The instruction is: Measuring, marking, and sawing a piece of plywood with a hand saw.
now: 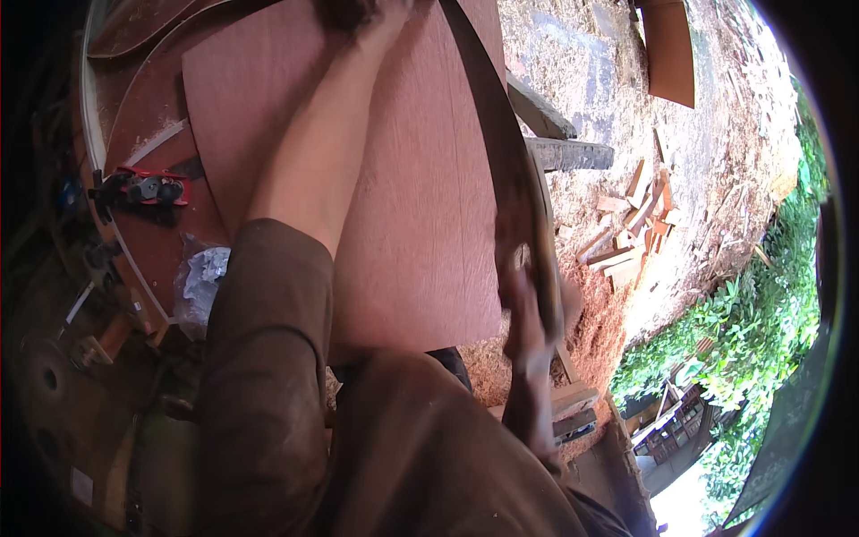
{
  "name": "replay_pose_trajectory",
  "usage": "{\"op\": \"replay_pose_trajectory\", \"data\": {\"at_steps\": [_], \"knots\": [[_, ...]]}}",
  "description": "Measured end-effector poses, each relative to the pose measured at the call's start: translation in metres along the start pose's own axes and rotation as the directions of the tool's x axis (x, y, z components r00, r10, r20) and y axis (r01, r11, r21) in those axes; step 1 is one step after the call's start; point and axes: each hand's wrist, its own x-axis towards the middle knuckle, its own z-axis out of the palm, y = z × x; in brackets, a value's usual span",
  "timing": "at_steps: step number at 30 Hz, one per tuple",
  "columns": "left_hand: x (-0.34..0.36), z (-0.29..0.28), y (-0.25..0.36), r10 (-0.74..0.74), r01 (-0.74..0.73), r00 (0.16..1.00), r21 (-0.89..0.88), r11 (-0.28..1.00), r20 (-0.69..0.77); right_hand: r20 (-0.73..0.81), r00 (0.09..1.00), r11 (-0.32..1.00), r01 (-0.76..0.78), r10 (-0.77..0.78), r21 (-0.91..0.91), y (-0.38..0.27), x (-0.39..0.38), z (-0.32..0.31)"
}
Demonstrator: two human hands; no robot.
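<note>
Plywood sheet (420, 206) on the bench, left hand (380, 13) pressing its far edge, grip unclear, right hand (528, 309) blurred, clutching a dark curved strip (497, 134) at right.

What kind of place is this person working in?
Most likely an open-air carpentry yard: a reddish plywood sheet lies under the person's arms, sawdust covers the ground, offcut wood pieces lie scattered, and green bushes border it.
</note>
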Motion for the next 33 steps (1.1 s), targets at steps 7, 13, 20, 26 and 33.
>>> {"op": "replay_pose_trajectory", "data": {"at_steps": [7,13,20,26,33], "knots": [[0.0,0.007,-0.002,-0.001,0.001,1.0,0.016,1.0,-0.028,0.063,0.997,0.999,-0.036,0.037,-0.023,0.035,0.078,0.025],[-0.002,0.016,-0.008,0.005,-0.004,0.999,0.033,0.999,-0.044,0.036,0.999,0.998,0.024,-0.021,-0.063,-0.016,0.0,0.001],[-0.003,0.02,-0.012,0.007,-0.005,0.998,0.045,0.999,-0.062,0.133,0.986,0.994,-0.104,0.101,0.017,0.035,0.081,0.025],[-0.004,0.025,-0.013,-0.007,0.01,0.997,0.051,0.999,-0.075,-0.01,0.991,0.982,-0.136,0.136,-0.134,0.0,-0.018,-0.008],[-0.004,0.027,-0.015,-0.011,0.016,0.996,0.052,0.999,-0.093,0.029,0.987,0.985,-0.156,0.159,-0.068,0.008,0.112,0.046]]}}
